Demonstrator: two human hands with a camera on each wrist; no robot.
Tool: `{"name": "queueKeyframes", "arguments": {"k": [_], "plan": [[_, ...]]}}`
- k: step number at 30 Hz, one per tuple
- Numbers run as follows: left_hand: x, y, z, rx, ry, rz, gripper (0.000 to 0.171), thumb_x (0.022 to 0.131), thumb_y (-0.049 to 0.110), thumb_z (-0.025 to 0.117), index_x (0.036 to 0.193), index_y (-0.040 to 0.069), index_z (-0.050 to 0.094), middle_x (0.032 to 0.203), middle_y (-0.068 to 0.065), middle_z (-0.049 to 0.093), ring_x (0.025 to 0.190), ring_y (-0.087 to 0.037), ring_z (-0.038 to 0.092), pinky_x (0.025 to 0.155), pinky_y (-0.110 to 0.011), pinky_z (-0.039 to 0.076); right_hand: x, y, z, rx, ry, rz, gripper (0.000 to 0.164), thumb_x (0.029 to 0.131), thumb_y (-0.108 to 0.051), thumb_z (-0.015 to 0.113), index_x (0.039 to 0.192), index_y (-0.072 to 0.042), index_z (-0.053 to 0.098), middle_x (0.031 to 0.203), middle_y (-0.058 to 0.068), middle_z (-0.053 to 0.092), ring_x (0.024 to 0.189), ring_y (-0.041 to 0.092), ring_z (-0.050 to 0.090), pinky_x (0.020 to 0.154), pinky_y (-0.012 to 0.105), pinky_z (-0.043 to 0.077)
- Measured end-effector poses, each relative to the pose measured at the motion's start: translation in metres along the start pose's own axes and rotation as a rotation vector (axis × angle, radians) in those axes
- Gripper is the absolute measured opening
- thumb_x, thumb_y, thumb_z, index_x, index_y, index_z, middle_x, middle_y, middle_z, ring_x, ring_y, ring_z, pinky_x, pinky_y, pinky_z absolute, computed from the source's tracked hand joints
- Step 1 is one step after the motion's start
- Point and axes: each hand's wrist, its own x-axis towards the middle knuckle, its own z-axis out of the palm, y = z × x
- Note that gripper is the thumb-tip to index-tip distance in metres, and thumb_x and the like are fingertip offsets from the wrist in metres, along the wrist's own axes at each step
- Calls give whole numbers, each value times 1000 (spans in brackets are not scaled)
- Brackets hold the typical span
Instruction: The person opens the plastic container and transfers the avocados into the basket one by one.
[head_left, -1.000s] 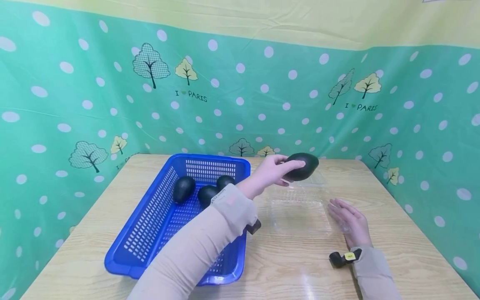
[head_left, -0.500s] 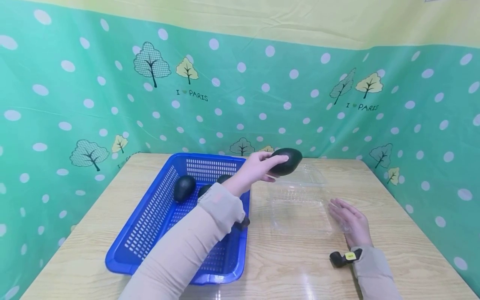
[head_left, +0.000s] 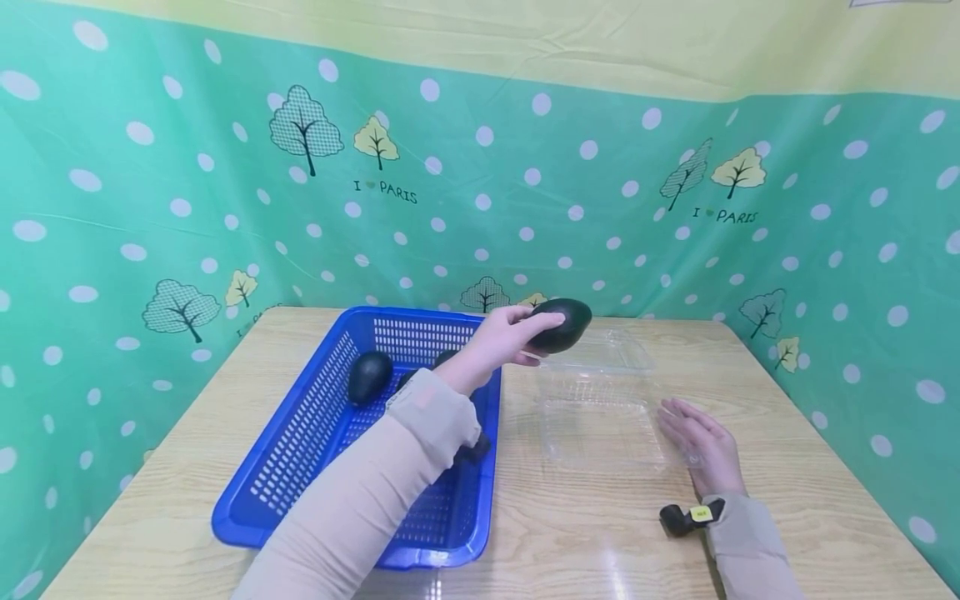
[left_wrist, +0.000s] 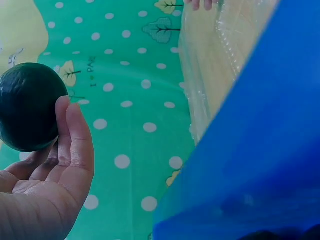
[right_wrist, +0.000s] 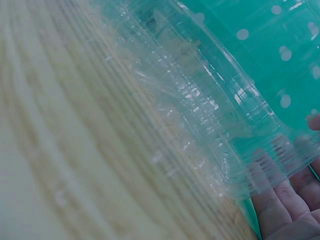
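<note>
A dark green avocado (head_left: pixel 564 323) is gripped by my left hand (head_left: pixel 504 343), raised between the basket and the back of a clear plastic container (head_left: pixel 600 433). In the left wrist view, the fingers curl around one side of this avocado (left_wrist: pixel 31 106). My right hand (head_left: pixel 703 446) is at the container's right side, fingers fairly straight. The right wrist view has its fingers (right_wrist: pixel 282 200) showing through the container's transparent wall (right_wrist: pixel 220 150), the thumb apart. Inside the blue basket (head_left: pixel 281 450) lie more avocados, one (head_left: pixel 370 377) in plain sight and others partly behind the left arm.
The container's hinged clear lid (head_left: pixel 607 350) lies folded back toward the curtain. A green dotted curtain (head_left: pixel 480 233) surrounds the wooden table (head_left: pixel 555 533) at the back and sides. The left sleeve (head_left: pixel 360 492) crosses over the basket.
My left hand has drawn back leftward with the avocado, from above the lid toward the basket, slowing lately. The right hand and container have stayed put.
</note>
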Motion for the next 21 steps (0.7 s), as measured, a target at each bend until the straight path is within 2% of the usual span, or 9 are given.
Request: {"name": "queueKeyframes", "arguments": {"k": [10, 17, 21], "plan": [[0, -6, -10, 11, 25, -8, 46, 90, 39, 69, 119, 3, 64, 111, -19, 72, 79, -17, 73, 80, -37, 61, -1, 2, -1, -16, 12, 12, 37, 102, -5, 50, 138, -4, 52, 118, -10, 71, 109, 7, 68, 95, 22, 52], [-2, -10, -18, 12, 46, -10, 46, 90, 38, 69, 120, 4, 65, 111, -19, 72, 77, -15, 72, 80, -37, 61, 0, 2, -2, -11, 4, 16, 33, 102, -6, 51, 134, -8, 57, 118, -9, 71, 109, 7, 68, 95, 22, 52], [-2, -12, -23, 21, 56, -16, 47, 90, 39, 70, 121, 4, 64, 111, -18, 72, 77, -15, 72, 78, -35, 61, 0, 3, -3, -7, -2, 8, 34, 102, -5, 49, 136, -5, 55, 119, -8, 71, 109, 8, 68, 95, 22, 52]]}}
